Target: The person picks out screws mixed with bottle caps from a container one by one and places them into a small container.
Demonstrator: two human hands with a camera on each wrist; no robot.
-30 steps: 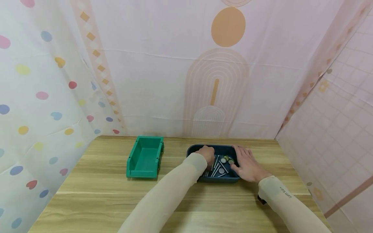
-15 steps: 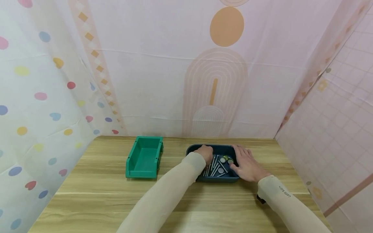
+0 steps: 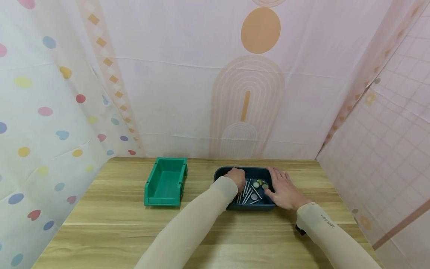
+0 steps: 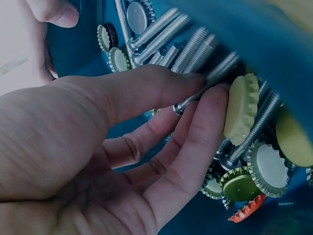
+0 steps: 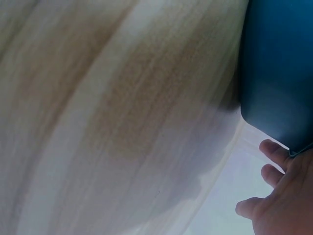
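A dark blue tray on the table holds silver bolts mixed with bottle caps. My left hand reaches into its left part. In the left wrist view, thumb and forefinger pinch one threaded bolt among the others. A pale yellow bottle cap leans by that forefinger, and an orange cap lies lower down. At the tray's right end rests my right hand, thumb over the rim and fingers fairly straight. Its fingers show past the tray wall in the right wrist view.
A green open-fronted bin stands left of the tray, with a strip of wooden table between them. Patterned curtains hang behind the table and at both sides.
My left hand has shifted slightly left within the tray, showing more of the bolts. The right hand keeps its place on the rim. The whole head view drifts slightly.
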